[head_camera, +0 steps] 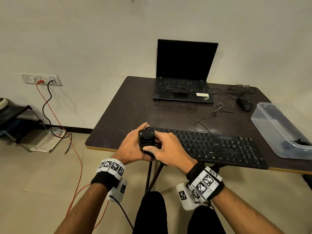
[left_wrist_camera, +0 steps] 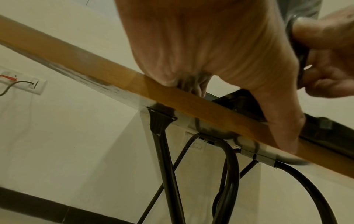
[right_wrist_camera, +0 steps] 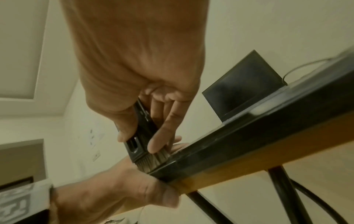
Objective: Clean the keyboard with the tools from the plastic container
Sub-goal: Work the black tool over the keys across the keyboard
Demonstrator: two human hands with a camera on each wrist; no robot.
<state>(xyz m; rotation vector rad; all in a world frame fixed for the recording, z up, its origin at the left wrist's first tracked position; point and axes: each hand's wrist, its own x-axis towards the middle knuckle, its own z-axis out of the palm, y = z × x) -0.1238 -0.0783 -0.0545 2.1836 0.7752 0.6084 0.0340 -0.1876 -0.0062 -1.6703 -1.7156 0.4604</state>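
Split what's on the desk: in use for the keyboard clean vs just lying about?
In use:
- keyboard
- brush, right hand holds it, bristles at the keyboard's left end
- left hand, steadying that end
- container, right of the keyboard

Lying about:
- laptop, open, screen dark
- mouse and its cable
- wall socket

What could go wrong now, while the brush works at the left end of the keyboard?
1. The keyboard lies along the table's front edge, and the left hand only steadies its left end; a hard stroke might push it off.
2. The right hand pinches the brush near its bristles; it may slip.
3. Loosened dust may simply fall onto the table.
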